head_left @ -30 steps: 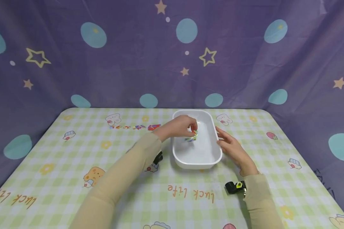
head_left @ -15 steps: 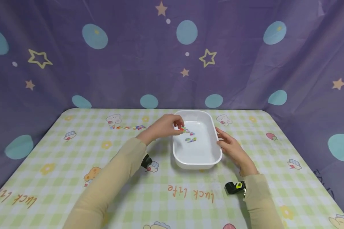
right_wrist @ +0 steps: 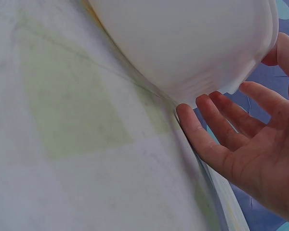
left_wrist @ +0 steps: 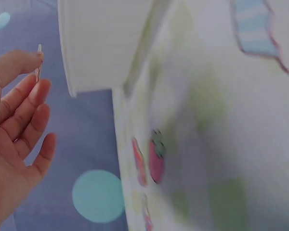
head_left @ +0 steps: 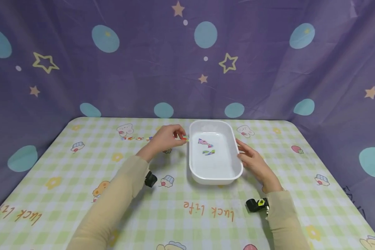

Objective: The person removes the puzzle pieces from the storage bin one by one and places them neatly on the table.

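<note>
My left hand (head_left: 167, 136) pinches a small flat piece with a red and green print (head_left: 185, 138) between thumb and fingertips, just outside the left rim of a white rectangular tub (head_left: 215, 170). In the left wrist view this piece (left_wrist: 39, 65) shows edge-on as a thin sliver. On the tub's floor lie a pink fish-like piece (head_left: 203, 141), a smaller pink-blue piece beside it, and green pieces (head_left: 208, 152). My right hand (head_left: 253, 161) touches the tub's right outer wall, fingers extended; in the right wrist view its fingertips (right_wrist: 185, 109) rest near the tub's lower side.
A row of several small colourful flat pieces (head_left: 139, 138) lies on the table left of the tub, partly hidden by my left hand. A checked cloth with printed figures covers the table (head_left: 206, 229). A purple curtain (head_left: 256, 83) hangs behind the far edge.
My left hand has moved left from over the tub to outside its left rim, carrying the red-green piece. The pink and green pieces in the tub are uncovered. My right hand stays put.
</note>
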A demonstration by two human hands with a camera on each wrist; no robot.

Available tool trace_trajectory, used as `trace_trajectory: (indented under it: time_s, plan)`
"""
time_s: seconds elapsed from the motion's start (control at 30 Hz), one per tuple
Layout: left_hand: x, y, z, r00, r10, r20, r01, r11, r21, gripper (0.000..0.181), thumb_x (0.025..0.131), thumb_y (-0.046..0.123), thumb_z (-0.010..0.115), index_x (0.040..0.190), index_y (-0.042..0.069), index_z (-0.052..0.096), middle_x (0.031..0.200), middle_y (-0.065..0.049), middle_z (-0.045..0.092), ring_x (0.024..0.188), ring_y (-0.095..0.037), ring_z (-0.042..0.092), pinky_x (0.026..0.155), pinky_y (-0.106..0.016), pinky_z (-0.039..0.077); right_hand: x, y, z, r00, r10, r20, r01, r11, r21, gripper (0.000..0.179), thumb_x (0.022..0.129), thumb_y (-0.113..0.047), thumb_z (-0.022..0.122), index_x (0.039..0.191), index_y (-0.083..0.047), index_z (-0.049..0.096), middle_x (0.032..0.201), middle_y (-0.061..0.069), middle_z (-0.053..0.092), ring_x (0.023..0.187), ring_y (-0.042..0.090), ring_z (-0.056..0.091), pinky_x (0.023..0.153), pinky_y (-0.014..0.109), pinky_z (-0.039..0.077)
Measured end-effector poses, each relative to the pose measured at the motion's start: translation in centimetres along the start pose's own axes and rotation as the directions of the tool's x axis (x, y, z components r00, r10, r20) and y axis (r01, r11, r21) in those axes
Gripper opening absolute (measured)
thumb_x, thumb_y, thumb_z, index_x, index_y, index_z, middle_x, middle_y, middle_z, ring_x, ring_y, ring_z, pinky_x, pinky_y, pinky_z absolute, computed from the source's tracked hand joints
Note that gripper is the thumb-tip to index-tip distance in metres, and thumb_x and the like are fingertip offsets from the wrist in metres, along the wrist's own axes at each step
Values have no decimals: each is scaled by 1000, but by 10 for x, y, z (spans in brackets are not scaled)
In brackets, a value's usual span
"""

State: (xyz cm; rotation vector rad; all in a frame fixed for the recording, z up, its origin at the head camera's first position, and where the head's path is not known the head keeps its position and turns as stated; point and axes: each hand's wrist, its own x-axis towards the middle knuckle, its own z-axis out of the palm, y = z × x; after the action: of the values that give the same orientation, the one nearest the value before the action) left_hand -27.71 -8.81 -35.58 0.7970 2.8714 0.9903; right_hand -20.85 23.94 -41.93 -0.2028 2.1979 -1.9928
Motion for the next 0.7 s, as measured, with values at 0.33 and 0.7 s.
trace_trajectory:
  time_s: [0.33, 0.7]
  plan:
    - [-18, -29, -3, 991, -132, -20, 133, 991, 32, 21, 77, 26, 69, 94, 14, 65, 80, 3, 61, 64, -10, 55, 60, -27, 45, -1, 0, 0, 1000, 0, 4, 0, 1000, 9, 59, 91, -8, 48, 145, -13, 24, 139, 21, 32, 101, 4, 54, 81, 23, 49]
    - [-29, -57, 1, 978, -202, -43, 207, 967, 151, 21, 75, 30, 71, 90, 15, 67, 77, 4, 63, 64, -12, 54, 59, -27, 40, -1, -1, 0, 1000, -1, 6, 1, 1000, 0, 59, 91, -9, 48, 145, -14, 23, 139, 22, 32, 100, 4, 54, 81, 22, 49]
